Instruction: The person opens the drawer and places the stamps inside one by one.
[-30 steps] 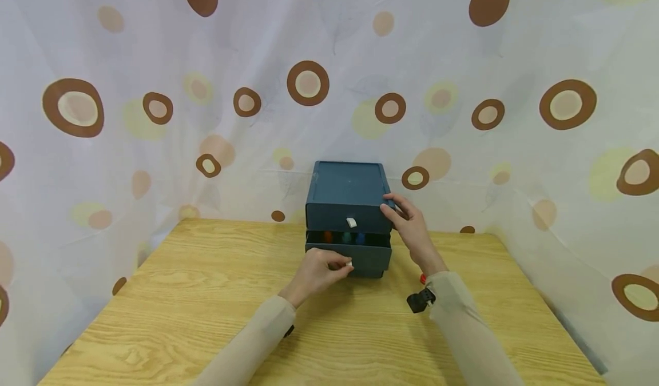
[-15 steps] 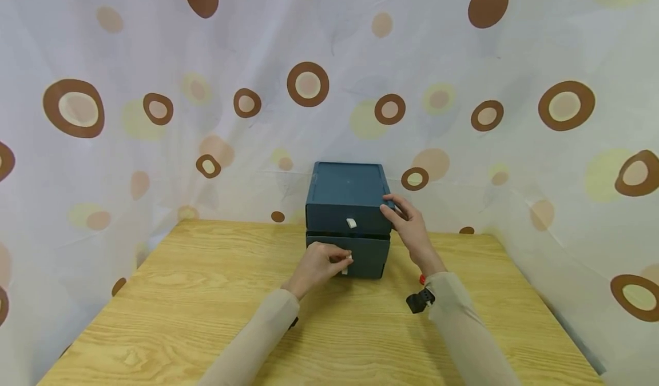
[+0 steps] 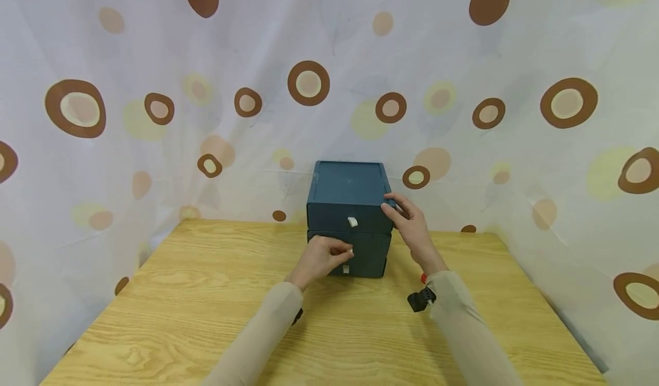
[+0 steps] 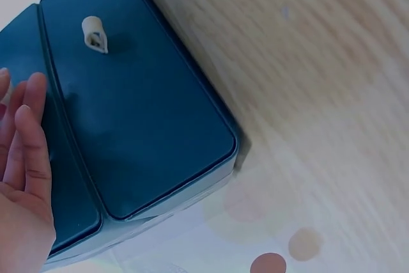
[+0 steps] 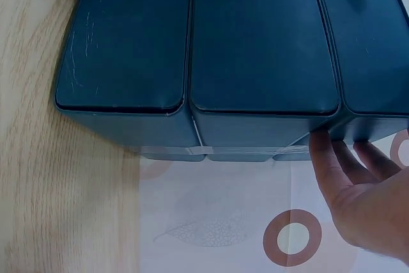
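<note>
A dark blue drawer unit (image 3: 350,183) with three stacked drawers stands at the back of the table. My left hand (image 3: 319,258) pinches the small white pull tab of the middle drawer (image 5: 265,49), mostly covered by the fingers. That drawer's front sits flush with the others. Similar white tabs show on the top drawer (image 3: 329,217) and the bottom drawer (image 4: 147,100). With fairly straight fingers, my right hand (image 3: 412,231) rests against the unit's upper right side near the front corner; the right wrist view shows its fingertips (image 5: 319,142) touching that side.
The wood-grain table (image 3: 170,306) spreads around the unit. A small red thing (image 3: 424,278), partly hidden by the right wrist, lies on the right. A white curtain (image 3: 154,48) with brown and beige spots hangs close behind the unit.
The middle drawer has slid in from partly open, with colored things visible inside, to flush. My left hand moved forward with its tab. The right hand stayed in place.
</note>
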A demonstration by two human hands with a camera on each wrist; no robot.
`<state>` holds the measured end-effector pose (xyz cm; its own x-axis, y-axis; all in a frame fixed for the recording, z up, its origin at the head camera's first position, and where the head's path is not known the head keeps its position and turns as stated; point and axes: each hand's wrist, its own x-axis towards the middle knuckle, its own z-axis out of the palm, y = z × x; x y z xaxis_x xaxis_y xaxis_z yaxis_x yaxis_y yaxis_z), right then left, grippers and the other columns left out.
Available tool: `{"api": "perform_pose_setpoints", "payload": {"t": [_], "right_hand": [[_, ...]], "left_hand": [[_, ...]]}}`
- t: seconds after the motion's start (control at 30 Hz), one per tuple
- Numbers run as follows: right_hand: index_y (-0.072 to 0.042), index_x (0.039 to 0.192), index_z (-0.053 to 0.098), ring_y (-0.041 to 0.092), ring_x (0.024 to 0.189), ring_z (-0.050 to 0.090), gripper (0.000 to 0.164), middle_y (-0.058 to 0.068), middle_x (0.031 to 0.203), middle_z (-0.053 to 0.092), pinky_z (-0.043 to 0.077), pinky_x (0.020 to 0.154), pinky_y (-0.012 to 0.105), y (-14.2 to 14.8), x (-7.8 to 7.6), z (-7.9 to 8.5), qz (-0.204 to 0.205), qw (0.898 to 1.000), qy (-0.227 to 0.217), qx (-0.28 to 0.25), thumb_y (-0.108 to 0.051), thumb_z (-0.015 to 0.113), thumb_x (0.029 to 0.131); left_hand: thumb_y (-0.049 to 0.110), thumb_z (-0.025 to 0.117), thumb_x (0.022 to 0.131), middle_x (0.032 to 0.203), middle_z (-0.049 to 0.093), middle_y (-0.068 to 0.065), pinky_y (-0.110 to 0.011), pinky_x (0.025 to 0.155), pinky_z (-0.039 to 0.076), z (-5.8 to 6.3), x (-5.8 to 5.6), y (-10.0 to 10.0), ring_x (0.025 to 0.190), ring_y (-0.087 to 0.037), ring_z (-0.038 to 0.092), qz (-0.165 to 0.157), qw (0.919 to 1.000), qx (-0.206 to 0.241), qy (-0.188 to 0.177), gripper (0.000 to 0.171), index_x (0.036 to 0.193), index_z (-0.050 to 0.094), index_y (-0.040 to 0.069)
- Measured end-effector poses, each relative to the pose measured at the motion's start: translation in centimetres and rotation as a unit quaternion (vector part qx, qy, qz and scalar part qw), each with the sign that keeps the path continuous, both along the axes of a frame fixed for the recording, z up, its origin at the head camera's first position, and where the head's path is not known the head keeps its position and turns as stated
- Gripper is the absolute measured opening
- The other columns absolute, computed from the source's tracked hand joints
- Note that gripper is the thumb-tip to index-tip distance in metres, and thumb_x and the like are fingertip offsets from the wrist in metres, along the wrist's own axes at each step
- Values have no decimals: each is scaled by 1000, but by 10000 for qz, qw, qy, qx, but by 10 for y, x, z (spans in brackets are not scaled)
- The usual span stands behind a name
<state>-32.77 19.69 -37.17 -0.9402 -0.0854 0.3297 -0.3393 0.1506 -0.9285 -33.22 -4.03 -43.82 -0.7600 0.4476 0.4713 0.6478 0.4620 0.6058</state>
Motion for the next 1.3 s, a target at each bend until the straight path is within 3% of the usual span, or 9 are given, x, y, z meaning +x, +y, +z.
{"api": "perform_pose_setpoints", "payload": {"t": [0.23,0.57,0.8,1.07,1.2,1.3], "right_hand": [[-15,140,50,29,147,29,50,3,159,29,36,110,54,2,-5,-3,-36,10000,66,4,-39,59,98],[-16,140,51,31,146,32,49,4,157,34,34,113,53,-2,-5,-2,-116,9999,121,22,-39,59,98],[-15,140,51,29,145,34,50,3,157,35,35,113,52,-1,-4,-3,-91,9999,110,-23,-39,60,97],[-17,145,48,30,145,32,53,3,159,31,33,115,51,0,-2,-6,-141,9996,227,-82,-38,59,98],[-20,149,44,30,142,38,54,8,157,34,38,110,50,0,-2,-10,-326,9990,297,-41,-37,58,99],[-22,149,43,25,134,47,53,10,152,40,47,101,42,2,-3,-14,-414,9986,314,-4,-36,57,100]], "left_hand": [[20,72,91,101,76,-3,-16,66,54,-5,-2,3,77,-5,70,44,9995,247,169,16,103,79,12],[21,72,90,103,76,-2,-16,67,54,-6,-4,3,79,-5,70,86,9993,209,286,16,103,79,13],[24,69,93,99,76,0,-18,66,54,-4,-2,0,75,-4,68,41,9999,123,-61,20,110,76,15],[24,64,97,94,74,-7,-23,60,53,-2,6,-6,75,-27,71,-123,9964,453,-712,23,115,73,14],[22,63,97,94,74,-8,-24,62,55,6,13,-11,74,-28,71,95,9939,785,-764,20,107,75,10],[20,64,97,90,74,-11,-29,64,57,14,18,-18,72,-28,71,407,9891,1181,-774,18,103,75,7]]}}
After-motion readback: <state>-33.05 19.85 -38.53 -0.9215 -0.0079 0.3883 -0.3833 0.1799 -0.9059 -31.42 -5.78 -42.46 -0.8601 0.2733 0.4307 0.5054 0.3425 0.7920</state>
